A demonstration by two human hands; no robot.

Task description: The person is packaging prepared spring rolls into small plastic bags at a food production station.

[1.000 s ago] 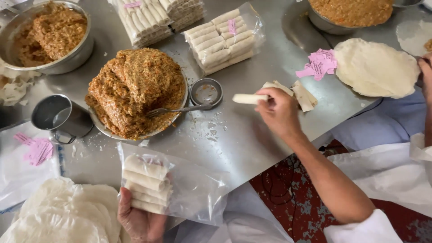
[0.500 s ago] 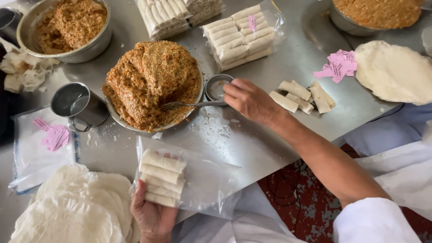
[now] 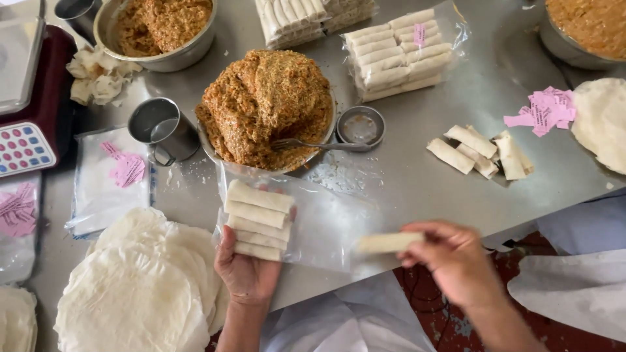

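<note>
My left hand [image 3: 246, 272] holds a clear plastic bag [image 3: 326, 225] from below, with several pale spring rolls [image 3: 255, 218] stacked inside it. My right hand [image 3: 456, 257] pinches one more spring roll [image 3: 389, 242] at the open mouth of the bag, near the table's front edge. Several loose rolls [image 3: 479, 151] lie on the steel table [image 3: 417, 189] to the right. A metal plate heaped with brown filling [image 3: 267, 104] sits just behind the bag, a fork [image 3: 319, 145] resting on it.
A stack of round wrappers [image 3: 140, 287] lies at the left front. Sealed bags of rolls [image 3: 398, 52], a metal cup [image 3: 162, 129], a small tin [image 3: 360, 125], pink paper slips [image 3: 541, 107], bowls of filling [image 3: 163, 23] and a scale [image 3: 23, 146] crowd the table.
My right hand picked a roll from the loose pile and drew back to the bag's mouth. The view shifted, and my left hand keeps the bag.
</note>
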